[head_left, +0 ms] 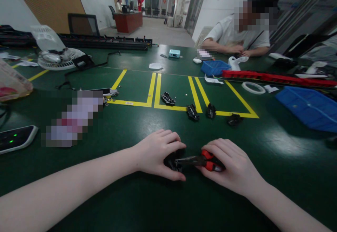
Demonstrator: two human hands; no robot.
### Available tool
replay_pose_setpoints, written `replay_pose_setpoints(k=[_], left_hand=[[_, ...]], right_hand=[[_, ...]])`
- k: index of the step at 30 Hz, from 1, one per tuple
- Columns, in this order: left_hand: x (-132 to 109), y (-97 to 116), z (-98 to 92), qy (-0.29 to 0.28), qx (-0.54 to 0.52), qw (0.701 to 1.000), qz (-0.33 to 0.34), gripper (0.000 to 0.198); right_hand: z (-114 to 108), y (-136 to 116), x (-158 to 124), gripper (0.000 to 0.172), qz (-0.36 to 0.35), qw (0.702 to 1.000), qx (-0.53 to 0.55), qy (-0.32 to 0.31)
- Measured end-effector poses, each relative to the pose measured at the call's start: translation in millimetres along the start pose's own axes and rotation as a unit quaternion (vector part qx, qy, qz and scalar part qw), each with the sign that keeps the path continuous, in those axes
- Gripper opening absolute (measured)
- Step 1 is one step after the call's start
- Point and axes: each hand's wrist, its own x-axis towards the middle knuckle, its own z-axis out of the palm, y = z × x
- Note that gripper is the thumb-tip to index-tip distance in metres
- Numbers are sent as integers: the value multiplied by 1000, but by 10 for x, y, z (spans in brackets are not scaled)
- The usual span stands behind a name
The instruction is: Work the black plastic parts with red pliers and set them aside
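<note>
My left hand is closed around a small black plastic part, much of it hidden by the fingers. In my right hand is a pair of red-handled pliers. Their long dark jaws point left and reach the black part; whether they are clamped on it I cannot tell. Beyond my hands lie several similar black parts: one inside a yellow-taped box, another and a third at the tape lines, and one more farther right.
Yellow tape marks boxes on the green table. At right are a large blue bin, a tape roll and a red strip. A white fan stands at left. Across the table sits a person.
</note>
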Motion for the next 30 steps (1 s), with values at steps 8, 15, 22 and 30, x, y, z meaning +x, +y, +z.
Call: replay_pose_setpoints(k=[8,15,22,30], left_hand=[[0,3,-5,-6,-7,1000,-2,67],[-5,13,15,-10,36,999,20,68],[-6,16,22,-8,46,999,23,67],[-5,16,29,-11,45,999,18,67]], right_hand=[[4,1,-1,22,30,999,30,-21],[-7,1,37,20,35,998,24,-57],[-8,2,42,22,34,997,20,-61],[-3,-8,37,23,39,997,26,-62]])
